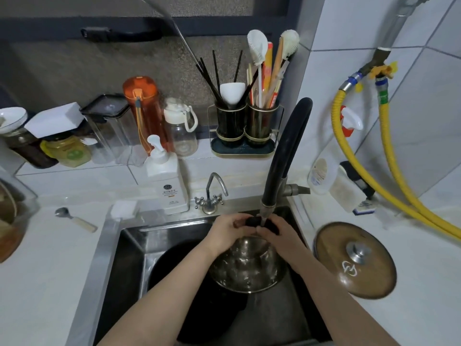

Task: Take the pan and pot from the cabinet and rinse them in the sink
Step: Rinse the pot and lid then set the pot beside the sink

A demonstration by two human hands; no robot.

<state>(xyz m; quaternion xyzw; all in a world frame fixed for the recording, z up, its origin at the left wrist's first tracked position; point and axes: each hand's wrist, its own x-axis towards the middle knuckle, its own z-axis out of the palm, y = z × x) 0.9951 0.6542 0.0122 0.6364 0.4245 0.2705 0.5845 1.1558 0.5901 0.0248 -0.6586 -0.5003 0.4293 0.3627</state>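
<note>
A shiny steel pot is held inside the dark sink, tilted toward me, with water in it. My left hand and my right hand both grip the pot's far rim around a dark handle, right under the spout of the black faucet. Water runs from the spout onto the handle between my hands. A dark round pan lies in the sink below and left of the pot, partly hidden by my left forearm. The pot's glass lid rests on the counter right of the sink.
A small chrome tap, a white soap dispenser and a white sponge stand behind the sink. A spoon lies on the left counter. Bottles, jars and a utensil holder line the back. Yellow hoses hang at right.
</note>
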